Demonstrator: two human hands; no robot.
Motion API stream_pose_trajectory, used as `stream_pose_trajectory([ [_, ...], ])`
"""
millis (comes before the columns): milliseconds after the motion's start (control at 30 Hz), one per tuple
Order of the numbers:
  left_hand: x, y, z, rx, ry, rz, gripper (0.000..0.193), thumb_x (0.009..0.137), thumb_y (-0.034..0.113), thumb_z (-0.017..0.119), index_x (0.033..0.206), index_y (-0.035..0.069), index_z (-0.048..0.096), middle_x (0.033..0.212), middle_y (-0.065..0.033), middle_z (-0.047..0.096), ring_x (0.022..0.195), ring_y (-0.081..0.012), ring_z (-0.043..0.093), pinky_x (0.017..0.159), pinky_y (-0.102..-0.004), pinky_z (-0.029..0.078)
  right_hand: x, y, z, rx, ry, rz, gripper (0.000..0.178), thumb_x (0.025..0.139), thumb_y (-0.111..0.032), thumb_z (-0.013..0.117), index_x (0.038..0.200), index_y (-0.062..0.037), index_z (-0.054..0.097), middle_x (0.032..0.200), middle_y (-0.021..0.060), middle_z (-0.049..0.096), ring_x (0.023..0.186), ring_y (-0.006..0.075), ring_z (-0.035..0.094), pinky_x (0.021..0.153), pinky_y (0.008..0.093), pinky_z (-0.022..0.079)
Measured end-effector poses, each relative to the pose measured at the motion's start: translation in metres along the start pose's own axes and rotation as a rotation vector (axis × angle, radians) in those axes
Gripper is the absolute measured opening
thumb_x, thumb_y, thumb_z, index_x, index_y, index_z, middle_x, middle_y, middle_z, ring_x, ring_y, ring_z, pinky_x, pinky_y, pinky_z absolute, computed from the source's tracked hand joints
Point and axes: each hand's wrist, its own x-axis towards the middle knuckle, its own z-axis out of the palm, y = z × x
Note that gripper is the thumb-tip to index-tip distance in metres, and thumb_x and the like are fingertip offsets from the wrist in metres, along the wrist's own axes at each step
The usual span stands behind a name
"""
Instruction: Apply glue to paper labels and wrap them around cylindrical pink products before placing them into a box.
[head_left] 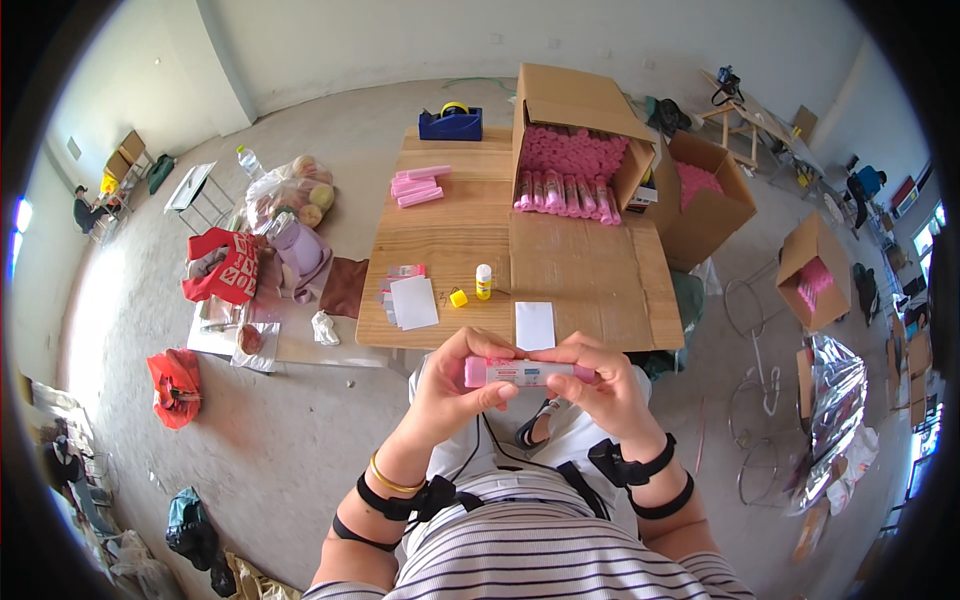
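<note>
- A tube (525, 371) sits between the left hand (455, 383) and the right hand (604, 385), before the near edge of the table (455, 235).
- At the table's far left stands a tape dispenser (450, 125), with loose tubes (417, 188) nearer.
- At its far right stands a carton (585, 95) with more tubes (572, 155) in it; a second carton (712, 226) stands just right.
- Toward the near edge, left to right: paper slips (414, 303), cap (459, 298), glue stick (484, 284), single card (535, 325).

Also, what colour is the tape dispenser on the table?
The tape dispenser is blue; the head view shows it.
</note>
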Motion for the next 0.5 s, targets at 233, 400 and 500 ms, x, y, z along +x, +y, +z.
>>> stream_pose_trajectory([
  [233, -0.001, -0.007, -0.004, -0.035, 0.014, -0.061, 0.024, 0.080, 0.009, 0.073, 0.097, 0.002, 0.057, 0.103, -0.0088, 0.063, 0.081, -0.0080, 0.059, 0.061, -0.0196, 0.051, 0.001, -0.001, -0.004, -0.011, -0.026, 0.045, 0.025, 0.089, -0.017, 0.064, 0.109, -0.0027, 0.066, 0.080, 0.0009, 0.056, 0.069, 0.0055, 0.056, 0.064, 0.0193, 0.046],
  [400, -0.001, -0.011, -0.003, -0.069, 0.137, -0.043, 0.020, 0.080, 0.007, 0.073, 0.093, 0.002, 0.058, 0.098, -0.0099, 0.065, 0.078, -0.0081, 0.059, 0.059, -0.0196, 0.050, 0.002, -0.012, -0.003, -0.348, 0.024, -0.110, 0.028, 0.084, -0.019, 0.070, 0.107, -0.0038, 0.066, 0.084, 0.0080, 0.065, 0.070, 0.0153, 0.061, 0.063, 0.0249, 0.047],
  [500, -0.001, -0.007, 0.000, -0.107, 0.152, -0.051, 0.019, 0.081, 0.006, 0.072, 0.093, 0.002, 0.058, 0.098, -0.0100, 0.065, 0.078, -0.0087, 0.059, 0.059, -0.0203, 0.051, 0.001, -0.011, -0.002, -0.488, 0.036, -0.291, 0.031, 0.080, -0.018, 0.072, 0.107, -0.0044, 0.065, 0.091, 0.0113, 0.067, 0.072, 0.0219, 0.063, 0.064, 0.0282, 0.049],
])
